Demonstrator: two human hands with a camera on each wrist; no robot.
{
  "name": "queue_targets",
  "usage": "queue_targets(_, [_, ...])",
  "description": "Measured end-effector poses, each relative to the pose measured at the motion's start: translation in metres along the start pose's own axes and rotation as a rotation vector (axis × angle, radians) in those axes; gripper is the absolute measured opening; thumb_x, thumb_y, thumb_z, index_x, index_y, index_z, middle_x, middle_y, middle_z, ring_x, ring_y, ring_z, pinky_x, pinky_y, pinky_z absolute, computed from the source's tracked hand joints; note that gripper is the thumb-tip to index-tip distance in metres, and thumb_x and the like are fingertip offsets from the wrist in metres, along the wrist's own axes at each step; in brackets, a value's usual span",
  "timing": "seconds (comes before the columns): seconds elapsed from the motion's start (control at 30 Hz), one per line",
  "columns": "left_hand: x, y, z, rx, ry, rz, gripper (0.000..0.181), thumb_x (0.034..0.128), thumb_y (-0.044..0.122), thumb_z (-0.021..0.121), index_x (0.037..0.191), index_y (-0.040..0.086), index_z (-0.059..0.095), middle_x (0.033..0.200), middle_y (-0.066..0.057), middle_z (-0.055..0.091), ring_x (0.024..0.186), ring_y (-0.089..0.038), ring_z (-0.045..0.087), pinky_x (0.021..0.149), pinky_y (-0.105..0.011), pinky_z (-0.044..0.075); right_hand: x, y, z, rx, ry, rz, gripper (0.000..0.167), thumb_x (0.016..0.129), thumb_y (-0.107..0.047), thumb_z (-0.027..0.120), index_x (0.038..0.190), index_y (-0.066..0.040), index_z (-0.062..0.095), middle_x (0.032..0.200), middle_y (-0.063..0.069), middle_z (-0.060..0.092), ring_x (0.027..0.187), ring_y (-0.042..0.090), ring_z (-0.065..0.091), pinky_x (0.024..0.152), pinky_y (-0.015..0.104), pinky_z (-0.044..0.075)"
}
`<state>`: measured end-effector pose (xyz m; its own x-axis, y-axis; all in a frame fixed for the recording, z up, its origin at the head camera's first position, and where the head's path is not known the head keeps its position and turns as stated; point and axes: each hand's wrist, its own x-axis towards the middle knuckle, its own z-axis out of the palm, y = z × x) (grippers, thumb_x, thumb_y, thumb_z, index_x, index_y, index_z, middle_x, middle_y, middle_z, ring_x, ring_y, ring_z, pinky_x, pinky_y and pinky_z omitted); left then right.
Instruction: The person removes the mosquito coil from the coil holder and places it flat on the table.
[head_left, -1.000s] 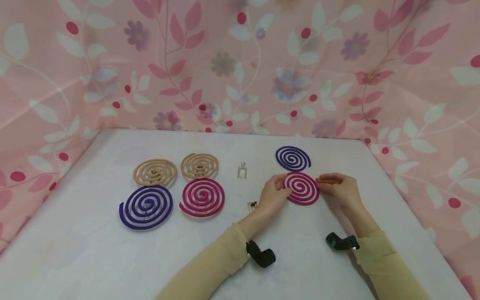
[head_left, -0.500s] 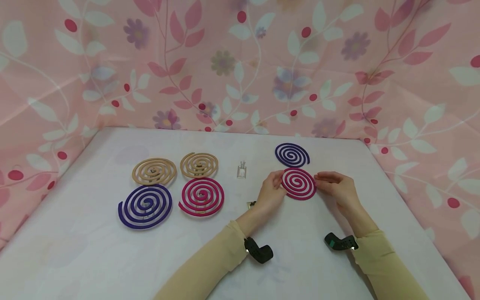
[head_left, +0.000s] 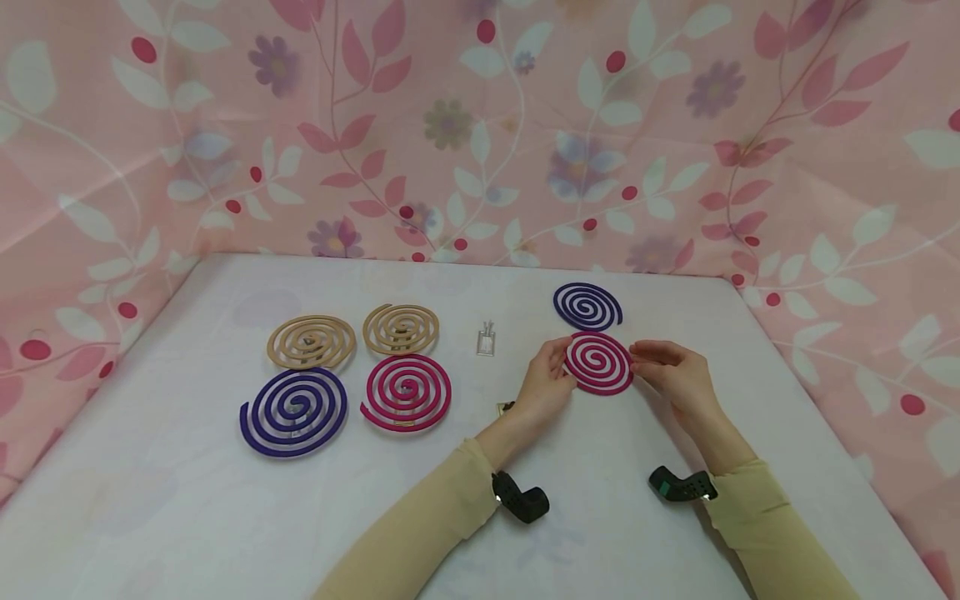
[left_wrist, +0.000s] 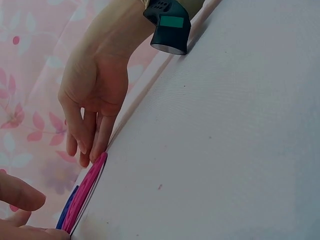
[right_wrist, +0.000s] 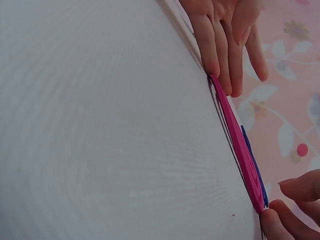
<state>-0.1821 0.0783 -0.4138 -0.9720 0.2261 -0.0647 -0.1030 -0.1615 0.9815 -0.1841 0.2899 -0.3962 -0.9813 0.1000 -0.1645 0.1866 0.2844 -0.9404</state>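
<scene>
A pink mosquito coil [head_left: 598, 363] lies between both hands on the white table. Straight fingertips of the left hand [head_left: 546, 385] touch its left edge, and those of the right hand [head_left: 678, 375] its right edge. Both thumbs look apart from the coil in the wrist views. At its far side is a dark blue coil [head_left: 588, 307], which it seems to meet. Seen edge-on in the left wrist view, the pink coil [left_wrist: 86, 192] stands in front of the blue one. Part of a small gold metal stand [head_left: 506, 407] shows beside the left wrist, which hides the rest.
A silver metal stand [head_left: 486, 342] lies mid-table. To the left, two tan coils [head_left: 311, 342], another blue coil [head_left: 294, 412] and another pink coil [head_left: 407, 392] sit over small stands. Floral pink cloth [head_left: 450, 133] walls the back and sides.
Both hands have slid the pink coil a little away from the person. The far blue coil has shifted slightly the same way. Coils on the left have stayed in place.
</scene>
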Motion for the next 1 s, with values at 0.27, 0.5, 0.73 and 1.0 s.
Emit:
queue_targets(0.27, [-0.0003,0.0024,-0.0001,0.001,-0.002,-0.011,0.061,0.0871,-0.016,0.045,0.146,0.000,0.043,0.157,-0.017,0.039,0.149,-0.028,0.030,0.121,-0.039,0.026,0.0027,0.0010,0.0008,0.018,-0.001,0.007,0.051,0.096,-0.011,0.065,0.143,0.000,0.049,0.132,0.010,0.061,0.107,0.003,0.063,0.087,0.009,0.051])
queue_targets(0.5, [-0.0003,0.0029,0.0004,0.019,0.009,-0.013,0.061,0.0860,-0.014,0.049,0.145,0.000,0.043,0.154,-0.018,0.042,0.147,-0.028,0.034,0.122,-0.040,0.025,0.0037,0.0008,0.0026,0.036,-0.014,0.028,0.052,0.098,-0.011,0.063,0.145,-0.001,0.046,0.140,0.015,0.054,0.114,0.011,0.060,0.088,0.008,0.050])
queue_targets(0.73, [-0.0010,0.0021,0.0010,0.033,0.024,-0.019,0.060,0.0865,-0.014,0.050,0.145,0.001,0.044,0.154,-0.019,0.044,0.147,-0.028,0.035,0.122,-0.041,0.026,0.0029,0.0008,0.0040,0.034,-0.007,0.036,0.051,0.098,-0.011,0.063,0.145,-0.002,0.047,0.142,0.017,0.053,0.116,0.014,0.059,0.088,0.008,0.050])
queue_targets(1.0, [-0.0012,0.0016,0.0023,0.051,0.031,-0.019,0.060,0.0861,-0.014,0.052,0.144,0.002,0.045,0.154,-0.016,0.044,0.147,-0.028,0.035,0.122,-0.041,0.026,0.0012,-0.0003,0.0039,0.053,0.014,0.012,0.049,0.097,-0.011,0.065,0.142,-0.001,0.050,0.131,0.010,0.061,0.109,0.009,0.062,0.087,0.009,0.051])
